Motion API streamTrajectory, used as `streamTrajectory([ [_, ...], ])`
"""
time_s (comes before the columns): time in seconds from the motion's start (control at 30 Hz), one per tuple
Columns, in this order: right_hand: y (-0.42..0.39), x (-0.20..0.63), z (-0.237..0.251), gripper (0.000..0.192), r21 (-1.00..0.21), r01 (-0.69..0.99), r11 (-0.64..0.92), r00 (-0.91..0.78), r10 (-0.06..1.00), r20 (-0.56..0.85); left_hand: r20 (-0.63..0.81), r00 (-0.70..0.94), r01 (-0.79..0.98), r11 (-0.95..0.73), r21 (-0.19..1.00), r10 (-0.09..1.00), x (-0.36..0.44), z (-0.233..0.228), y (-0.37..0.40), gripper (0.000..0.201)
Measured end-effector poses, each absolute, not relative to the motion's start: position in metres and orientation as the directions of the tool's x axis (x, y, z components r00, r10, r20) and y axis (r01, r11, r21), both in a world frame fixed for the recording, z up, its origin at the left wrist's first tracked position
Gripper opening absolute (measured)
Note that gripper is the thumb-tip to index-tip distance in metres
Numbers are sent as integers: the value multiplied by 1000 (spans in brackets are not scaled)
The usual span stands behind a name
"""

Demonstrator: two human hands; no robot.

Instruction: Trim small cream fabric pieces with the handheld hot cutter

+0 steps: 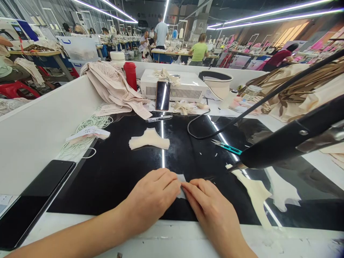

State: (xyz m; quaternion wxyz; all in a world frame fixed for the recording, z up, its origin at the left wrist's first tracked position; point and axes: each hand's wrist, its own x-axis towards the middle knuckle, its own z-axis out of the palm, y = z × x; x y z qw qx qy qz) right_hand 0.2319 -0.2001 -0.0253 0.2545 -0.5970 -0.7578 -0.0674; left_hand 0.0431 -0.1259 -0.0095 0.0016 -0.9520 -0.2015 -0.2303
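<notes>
Both hands meet at the near edge of the black mat (pixel 115 172): the left hand (pixel 152 197) and right hand (pixel 212 211) pinch a small grey fabric piece (pixel 182 178) between their fingertips, most of it hidden under the fingers. Open black surface stretches ahead of them. One cream cut piece (pixel 149 139) lies further up the mat, one pair of green snips (pixel 227 147) to the right, two phones: one flat at left (pixel 32 204), one propped upright (pixel 162 95).
</notes>
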Motion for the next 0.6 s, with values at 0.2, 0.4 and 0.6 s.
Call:
streamTrajectory([
  [0.2,-201,233,-26,35,-184,942,280,-162,862,480,454,818,341,-934,110,352,48,-22,-132,21],
  [0.4,-198,231,-28,35,-164,945,282,-170,855,490,437,829,342,-935,96,349,47,-26,-131,23],
  [0.6,-210,243,-18,25,-223,902,369,-204,821,533,413,842,332,-937,110,347,49,-24,-132,23],
])
